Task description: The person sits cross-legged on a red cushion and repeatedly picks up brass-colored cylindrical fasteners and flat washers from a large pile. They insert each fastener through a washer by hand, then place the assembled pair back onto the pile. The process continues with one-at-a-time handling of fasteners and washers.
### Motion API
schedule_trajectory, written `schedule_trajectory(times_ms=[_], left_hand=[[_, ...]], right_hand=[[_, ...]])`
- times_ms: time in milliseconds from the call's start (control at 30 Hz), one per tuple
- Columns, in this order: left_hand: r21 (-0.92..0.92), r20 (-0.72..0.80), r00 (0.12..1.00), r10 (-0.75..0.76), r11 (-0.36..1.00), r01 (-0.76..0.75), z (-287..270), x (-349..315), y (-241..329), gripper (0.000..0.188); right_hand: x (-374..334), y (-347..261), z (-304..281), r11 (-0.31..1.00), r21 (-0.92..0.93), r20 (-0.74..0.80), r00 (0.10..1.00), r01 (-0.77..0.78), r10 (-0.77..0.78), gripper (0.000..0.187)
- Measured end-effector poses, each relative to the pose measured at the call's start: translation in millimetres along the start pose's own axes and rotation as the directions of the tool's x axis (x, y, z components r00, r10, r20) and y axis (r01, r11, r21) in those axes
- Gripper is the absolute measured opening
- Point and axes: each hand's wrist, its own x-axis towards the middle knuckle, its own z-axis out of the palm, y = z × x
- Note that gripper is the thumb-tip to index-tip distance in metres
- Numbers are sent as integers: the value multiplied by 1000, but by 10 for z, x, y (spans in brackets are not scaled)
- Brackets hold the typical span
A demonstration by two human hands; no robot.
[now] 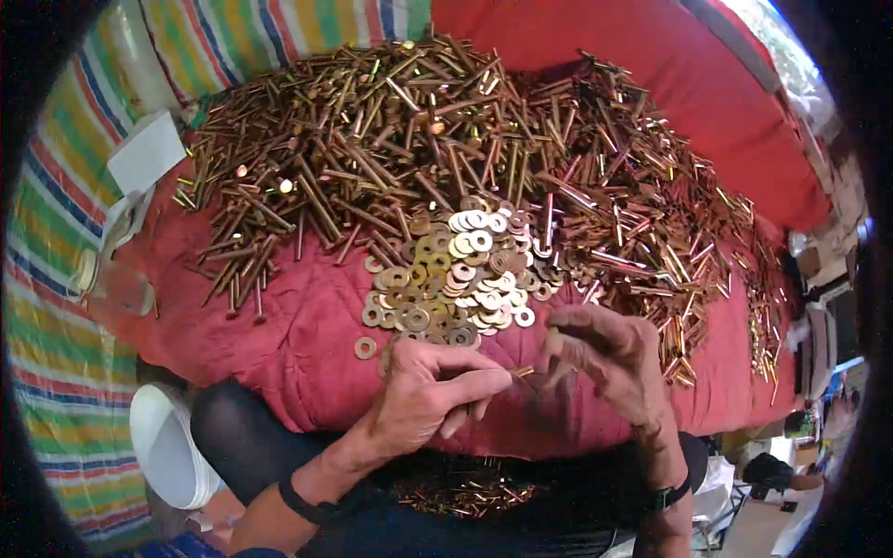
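Red cloth-covered surface [302, 321], striped plastic sheet [65, 372] off to the left. Left hand [423, 395]: fingers pinched together on a thin brass-coloured metal shank [525, 371], its end poking out toward the right hand [621, 367]. Right hand: thumb and fingers parted, just beside that end; cannot tell if it has hold of anything. Progress: seemingly mid-piece. Much looks left: loose flat metal washers [428, 279] just beyond both hands, a big heap of copper-coloured bolts [363, 139] farther out.

The left hand [423, 395] faces the right hand [625, 372], left fingers [476, 386] pinched together, right fingers [591, 322] curled.
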Motion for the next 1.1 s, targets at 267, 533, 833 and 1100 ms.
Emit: schedule_trajectory(times_ms=[267,533,833,1100], left_hand=[[-180,86,992,-91,978,105,-69,-43,9,16],[-158,130,947,-293,937,311,-293,-113,-53,13],[-80,246,953,-176,976,201,-413,-83,-57,20],[437,91,949,302,844,-310,-56,-108,31,35]], right_hand=[[-101,-102,73,792,-335,207,860,511,-467,29],[-113,141,-13,668,-202,470,669,716,-575,68],[-122,179,72,525,-240,439,574,816,-691,42],[-169,305,43,636,-409,358,756,654,-548,49]])
